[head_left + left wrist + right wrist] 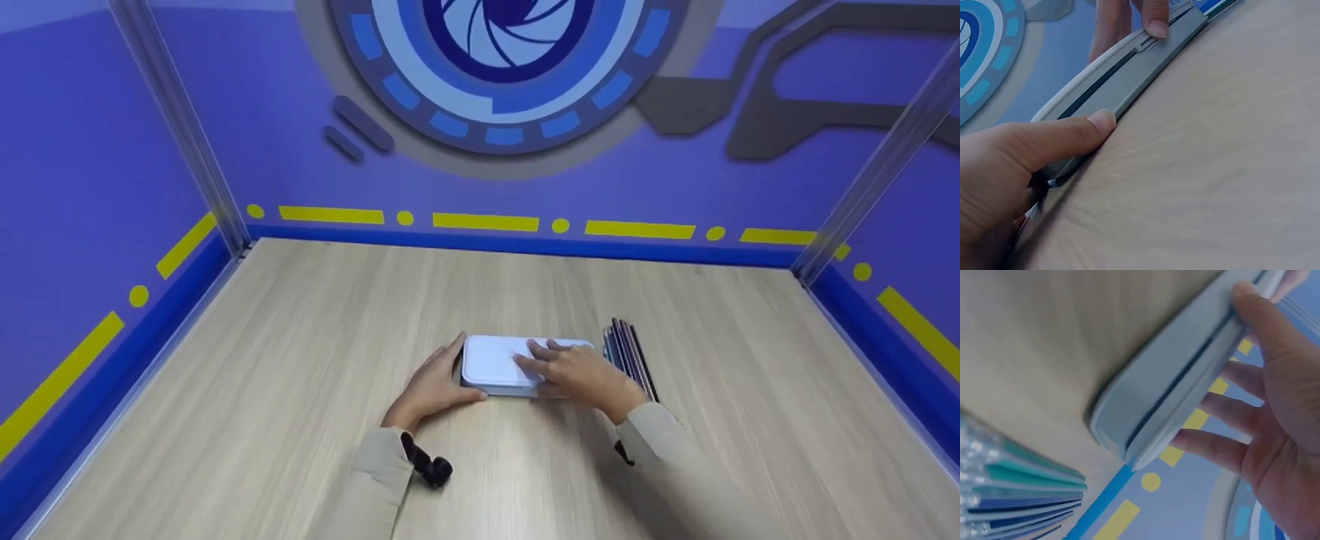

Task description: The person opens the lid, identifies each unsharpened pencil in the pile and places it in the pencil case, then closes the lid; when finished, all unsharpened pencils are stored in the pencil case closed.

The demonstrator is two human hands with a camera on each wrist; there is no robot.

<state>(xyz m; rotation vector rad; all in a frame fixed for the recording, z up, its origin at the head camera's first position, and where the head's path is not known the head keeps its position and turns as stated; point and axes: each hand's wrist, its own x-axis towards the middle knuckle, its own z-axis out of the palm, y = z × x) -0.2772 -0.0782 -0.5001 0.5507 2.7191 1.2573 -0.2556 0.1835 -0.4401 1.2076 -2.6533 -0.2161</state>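
Observation:
A flat white box with a lid lies on the wooden table. My left hand grips its left end. In the left wrist view the left thumb lies along the box's grey front side. My right hand lies over the lid, its fingers spread on top. The right thumb sits on the lid's front rim. A dark slit shows between lid and base. A fanned stack of thin coloured sheets lies just right of the box.
Purple walls with yellow dashes close the table at the back and both sides. Metal posts stand at the back corners. A black wrist camera shows on my left sleeve. The coloured stack's edges lie close to the box's right end.

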